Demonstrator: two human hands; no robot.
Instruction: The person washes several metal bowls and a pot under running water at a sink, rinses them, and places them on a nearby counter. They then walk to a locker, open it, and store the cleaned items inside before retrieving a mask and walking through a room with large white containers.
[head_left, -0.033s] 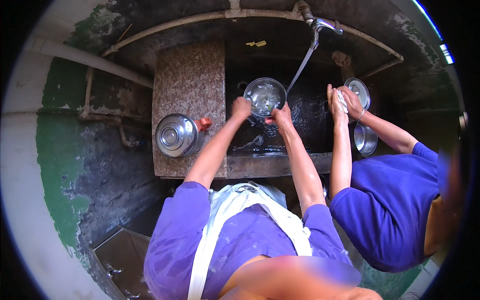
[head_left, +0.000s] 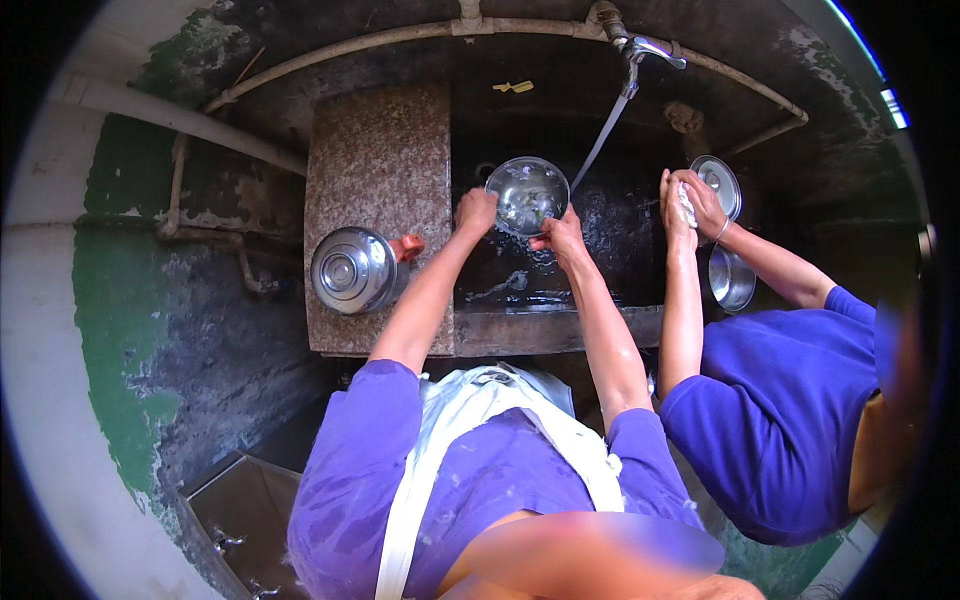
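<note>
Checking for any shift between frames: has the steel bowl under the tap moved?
No. The steel bowl sits in the same spot beside the granite slab edge.

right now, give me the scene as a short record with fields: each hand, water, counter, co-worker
left hand: left hand grips the left rim of a round steel bowl
right hand: right hand holds the bowl's lower right rim
water: stream runs from the tap to the bowl's edge
counter: granite slab bearing a steel lidded pot
co-worker: a person's hands rub a steel plate; another bowl lies below
</note>
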